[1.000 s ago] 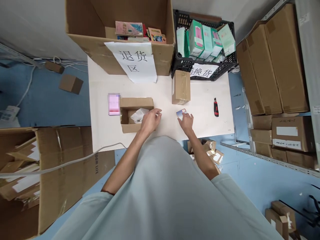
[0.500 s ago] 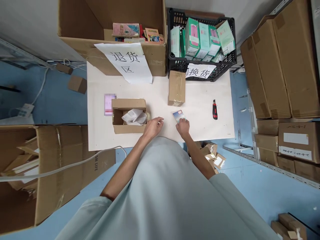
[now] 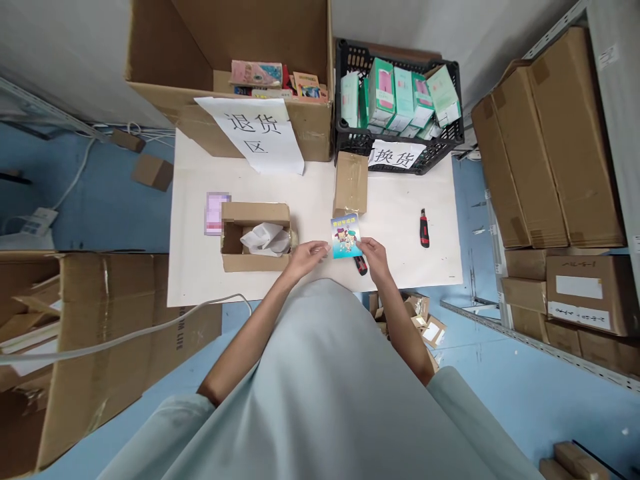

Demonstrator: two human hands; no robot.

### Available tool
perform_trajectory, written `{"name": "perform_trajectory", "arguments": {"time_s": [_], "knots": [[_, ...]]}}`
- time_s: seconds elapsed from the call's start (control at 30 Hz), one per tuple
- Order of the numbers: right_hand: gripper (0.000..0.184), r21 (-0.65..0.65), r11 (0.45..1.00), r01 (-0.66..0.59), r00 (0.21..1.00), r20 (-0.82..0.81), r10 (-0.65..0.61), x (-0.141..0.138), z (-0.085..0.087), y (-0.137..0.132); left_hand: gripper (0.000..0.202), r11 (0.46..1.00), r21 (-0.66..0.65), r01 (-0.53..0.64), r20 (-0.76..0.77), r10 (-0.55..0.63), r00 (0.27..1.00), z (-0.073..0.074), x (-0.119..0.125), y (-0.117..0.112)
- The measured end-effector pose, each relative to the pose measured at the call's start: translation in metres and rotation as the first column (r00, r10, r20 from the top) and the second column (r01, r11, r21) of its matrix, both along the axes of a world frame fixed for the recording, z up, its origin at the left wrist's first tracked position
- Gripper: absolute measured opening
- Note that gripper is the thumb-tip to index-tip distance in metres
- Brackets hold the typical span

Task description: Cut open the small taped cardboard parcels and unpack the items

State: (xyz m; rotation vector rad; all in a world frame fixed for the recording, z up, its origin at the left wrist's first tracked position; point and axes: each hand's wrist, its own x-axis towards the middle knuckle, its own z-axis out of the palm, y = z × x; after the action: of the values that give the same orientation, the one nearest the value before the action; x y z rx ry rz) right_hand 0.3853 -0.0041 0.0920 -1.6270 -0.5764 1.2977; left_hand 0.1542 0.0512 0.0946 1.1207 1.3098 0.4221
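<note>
My right hand [image 3: 374, 257] pinches the lower right side of a small booklet [image 3: 345, 235] with a blue-green cover, cartoon figures and yellow lettering. The booklet faces up over the front middle of the table. My left hand [image 3: 306, 259] is just left of it, fingers bent and slightly apart, with a narrow gap to the booklet's edge. A red and black utility knife [image 3: 361, 266] lies below the booklet, partly hidden. To the left of my left hand stands an open cardboard box [image 3: 255, 262] with crumpled white paper [image 3: 266, 239] inside.
Beyond the booklet stands a closed carton [image 3: 351, 183]. A large cardboard box [image 3: 313, 133] and a black crate [image 3: 400, 165] of green boxes stand at the back. Another utility knife [image 3: 424, 229] lies right. A pinkish item [image 3: 216, 213] lies left. A cable [image 3: 200, 303] crosses the front left.
My right hand has raised and turned the booklet, so its cartoon cover now shows. The utility knife beneath it has come into view. My left hand remains close by. The view has shifted slightly.
</note>
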Motion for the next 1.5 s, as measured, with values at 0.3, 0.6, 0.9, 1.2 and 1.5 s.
{"name": "perform_trajectory", "arguments": {"time_s": [0.3, 0.6, 0.9, 1.2, 1.5], "knots": [[0.045, 0.065, 0.996, -0.061, 0.994, -0.085, 0.066, -0.045, 0.046, -0.002, 0.071, 0.983, 0.032, -0.18, 0.161, 0.173, 0.972, 0.038, -0.028, 0.003], [0.035, 0.15, 0.973, -0.174, 0.862, 0.501, 0.077, -0.071, 0.062, 0.001, 0.061, 0.958, 0.106, -0.268, 0.169, 0.249, 0.954, 0.036, -0.051, -0.001], [0.035, 0.001, 0.933, -0.359, 0.744, 0.605, 0.285, -0.132, 0.073, 0.016, 0.036, 0.906, 0.349, -0.239, 0.128, 0.206, 0.97, 0.042, -0.043, -0.021], [0.041, 0.198, 0.973, -0.119, 0.956, 0.286, 0.059, -0.115, 0.069, 0.024, 0.042, 0.874, 0.459, -0.156, 0.014, 0.168, 0.986, 0.059, -0.059, -0.018], [0.047, 0.201, 0.966, -0.164, 0.986, 0.048, 0.157, -0.107, 0.099, 0.018, 0.062, 0.964, 0.17, -0.205, 0.247, 0.16, 0.956, 0.075, -0.1, 0.006]]}}
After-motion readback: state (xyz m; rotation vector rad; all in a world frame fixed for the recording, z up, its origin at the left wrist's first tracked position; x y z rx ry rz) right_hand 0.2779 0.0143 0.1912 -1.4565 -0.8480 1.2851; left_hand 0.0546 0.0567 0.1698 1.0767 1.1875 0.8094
